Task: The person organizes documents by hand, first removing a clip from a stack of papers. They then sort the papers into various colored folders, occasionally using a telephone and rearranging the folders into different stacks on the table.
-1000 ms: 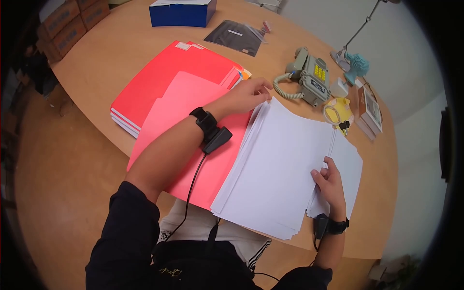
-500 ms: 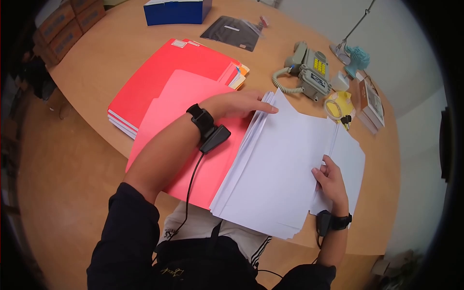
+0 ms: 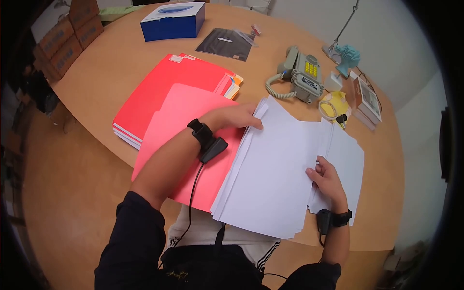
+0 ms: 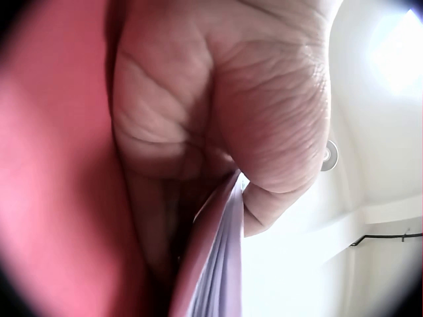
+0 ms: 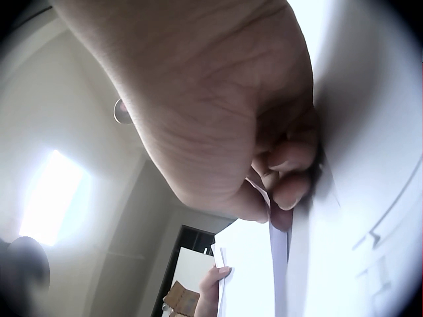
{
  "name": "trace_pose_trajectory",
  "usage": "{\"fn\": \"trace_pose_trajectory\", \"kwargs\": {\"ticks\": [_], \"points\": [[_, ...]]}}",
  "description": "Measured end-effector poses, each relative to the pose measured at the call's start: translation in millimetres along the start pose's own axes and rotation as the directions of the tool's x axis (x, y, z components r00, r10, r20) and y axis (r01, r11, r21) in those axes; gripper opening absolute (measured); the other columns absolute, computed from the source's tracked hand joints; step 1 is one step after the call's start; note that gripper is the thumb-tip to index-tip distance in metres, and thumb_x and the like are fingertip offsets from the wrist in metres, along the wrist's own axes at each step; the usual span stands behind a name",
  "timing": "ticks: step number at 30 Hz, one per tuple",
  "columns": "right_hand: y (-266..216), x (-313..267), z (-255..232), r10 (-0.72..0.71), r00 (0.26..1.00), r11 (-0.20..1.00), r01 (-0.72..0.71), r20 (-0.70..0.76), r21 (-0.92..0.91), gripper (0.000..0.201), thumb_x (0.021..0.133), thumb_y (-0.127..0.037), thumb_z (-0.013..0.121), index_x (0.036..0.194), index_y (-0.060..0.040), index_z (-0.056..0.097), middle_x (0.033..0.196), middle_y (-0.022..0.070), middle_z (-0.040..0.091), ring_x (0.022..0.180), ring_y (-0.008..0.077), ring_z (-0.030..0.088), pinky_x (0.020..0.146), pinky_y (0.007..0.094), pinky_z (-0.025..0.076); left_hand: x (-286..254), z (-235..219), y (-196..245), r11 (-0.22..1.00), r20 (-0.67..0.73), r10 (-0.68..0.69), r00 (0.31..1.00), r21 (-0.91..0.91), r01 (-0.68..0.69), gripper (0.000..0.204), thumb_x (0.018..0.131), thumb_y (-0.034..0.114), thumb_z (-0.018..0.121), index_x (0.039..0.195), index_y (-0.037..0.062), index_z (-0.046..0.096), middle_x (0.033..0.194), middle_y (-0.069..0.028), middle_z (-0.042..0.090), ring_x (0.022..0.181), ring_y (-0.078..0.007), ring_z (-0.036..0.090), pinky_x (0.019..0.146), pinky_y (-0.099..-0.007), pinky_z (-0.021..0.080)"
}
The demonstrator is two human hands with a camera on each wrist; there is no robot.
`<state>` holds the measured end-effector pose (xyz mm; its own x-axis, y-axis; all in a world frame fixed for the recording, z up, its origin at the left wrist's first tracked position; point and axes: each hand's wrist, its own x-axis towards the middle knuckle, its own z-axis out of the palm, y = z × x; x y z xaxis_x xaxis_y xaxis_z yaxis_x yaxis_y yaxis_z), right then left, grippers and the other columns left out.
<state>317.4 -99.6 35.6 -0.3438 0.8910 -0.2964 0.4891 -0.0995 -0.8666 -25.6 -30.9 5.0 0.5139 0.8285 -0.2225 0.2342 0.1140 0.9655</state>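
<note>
A sheaf of white paper [image 3: 270, 164] lies along the right side of an opened pink folder [image 3: 181, 99]. At its upper left edge my left hand [image 3: 234, 116] grips the pages, thumb on top. In the left wrist view the fingers run behind a pink sheet [image 4: 210, 254] that backs the pages. My right hand [image 3: 329, 181] pinches the sheaf's right edge, thumb on top, the other fingers curled beneath. Under and beside that hand lies another stack of white sheets [image 3: 347, 154]; printed marks show on it in the right wrist view.
Red folders [image 3: 166, 79] lie to the left, with a blue box [image 3: 171, 29] and a dark folder [image 3: 224, 44] farther back. Behind the papers stand a telephone [image 3: 304, 77], a tape roll [image 3: 327, 110], a teal bust [image 3: 348, 58] and books [image 3: 365, 104].
My left hand has come down from above the paper's top corner to grip its left edge. My right hand has shifted slightly left and its thumb now presses on the sheaf's edge.
</note>
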Motion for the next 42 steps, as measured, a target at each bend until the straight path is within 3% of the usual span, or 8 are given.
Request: {"fn": "trace_pose_trajectory", "kwargs": {"ticks": [6,16,24,31,34,36,40,42], "points": [[2.0,0.3,-1.7,-0.010,1.000,1.000,0.010,-0.006,0.004,0.024,0.095,-0.009,0.060,0.116,0.0015,0.056,0.067,-0.0020,0.058,0.051,0.0047,0.046,0.047,0.0218,0.038,-4.7,4.3,7.5,1.000,-0.073,0.008,0.997,0.015,-0.006,0.048,0.087,0.023,0.070,0.124,-0.0025,0.054,0.113,-0.0097,0.063,0.102,-0.0161,0.060,0.090,-0.0288,0.046],[9.7,3.7,-5.3,-0.031,0.999,0.998,0.033,-0.039,0.053,0.036,0.096,-0.015,0.061,0.126,0.0021,0.050,0.063,-0.0023,0.055,0.046,0.0061,0.048,0.042,0.0222,0.035,-10.3,8.3,17.7,0.996,-0.084,-0.043,0.996,0.075,0.050,0.057,0.087,0.034,0.071,0.127,-0.0036,0.055,0.118,-0.0127,0.063,0.109,-0.0188,0.059,0.094,-0.0306,0.044],[17.8,8.5,-11.4,-0.017,0.999,0.993,0.023,-0.049,0.119,0.031,0.098,-0.016,0.059,0.123,-0.0003,0.052,0.061,-0.0010,0.055,0.045,0.0068,0.048,0.041,0.0225,0.036,-6.0,4.2,9.7,1.000,-0.034,0.005,0.999,0.020,-0.004,0.053,0.086,0.020,0.070,0.129,-0.0041,0.052,0.116,-0.0119,0.063,0.107,-0.0183,0.059,0.093,-0.0306,0.046],[19.8,11.6,-12.8,-0.062,0.992,0.967,0.088,-0.114,0.241,0.046,0.098,-0.018,0.059,0.134,-0.0001,0.037,0.064,0.0026,0.054,0.042,0.0091,0.049,0.036,0.0224,0.036,-2.5,4.4,8.4,1.000,-0.104,0.014,0.994,0.018,-0.012,0.054,0.086,0.016,0.070,0.133,-0.0034,0.049,0.121,-0.0115,0.060,0.110,-0.0177,0.058,0.094,-0.0308,0.046],[20.5,13.0,-13.5,-0.068,0.991,0.955,0.099,-0.118,0.278,0.048,0.098,-0.019,0.059,0.134,0.0004,0.036,0.067,0.0033,0.054,0.043,0.0097,0.049,0.036,0.0224,0.036,-4.3,7.6,10.6,0.992,-0.134,0.064,0.989,-0.103,-0.078,0.052,0.087,0.012,0.068,0.134,-0.0034,0.048,0.122,-0.0117,0.060,0.112,-0.0189,0.057,0.097,-0.0327,0.045],[18.7,11.9,-15.0,-0.074,0.991,0.955,0.104,-0.114,0.279,0.047,0.098,-0.020,0.060,0.133,0.0007,0.038,0.068,0.0038,0.054,0.043,0.0098,0.048,0.035,0.0224,0.036,-1.1,8.9,10.9,0.918,-0.242,0.139,0.960,-0.333,-0.216,0.049,0.088,0.008,0.064,0.132,-0.0032,0.049,0.120,-0.0123,0.061,0.108,-0.0203,0.060,0.094,-0.0345,0.049],[25.4,13.4,-22.3,-0.119,0.993,0.937,0.116,-0.011,0.329,0.036,0.100,-0.027,0.056,0.123,0.0007,0.052,0.069,0.0026,0.053,0.049,0.0099,0.051,0.039,0.0218,0.038,-1.7,-0.5,20.3,0.864,-0.300,0.142,0.943,-0.427,-0.266,0.045,0.088,0.007,0.063,0.131,-0.0021,0.050,0.117,-0.0125,0.062,0.102,-0.0209,0.064,0.089,-0.0350,0.053],[19.7,8.0,-23.2,-0.150,0.986,0.940,0.117,0.077,0.321,0.035,0.101,-0.030,0.051,0.116,0.0006,0.060,0.077,0.0034,0.056,0.060,0.0096,0.056,0.045,0.0214,0.041,-3.7,-3.4,27.2,0.841,-0.434,0.122,0.893,-0.433,-0.325,0.043,0.088,0.007,0.062,0.129,-0.0011,0.050,0.113,-0.0119,0.064,0.095,-0.0197,0.067,0.083,-0.0336,0.056]]}}
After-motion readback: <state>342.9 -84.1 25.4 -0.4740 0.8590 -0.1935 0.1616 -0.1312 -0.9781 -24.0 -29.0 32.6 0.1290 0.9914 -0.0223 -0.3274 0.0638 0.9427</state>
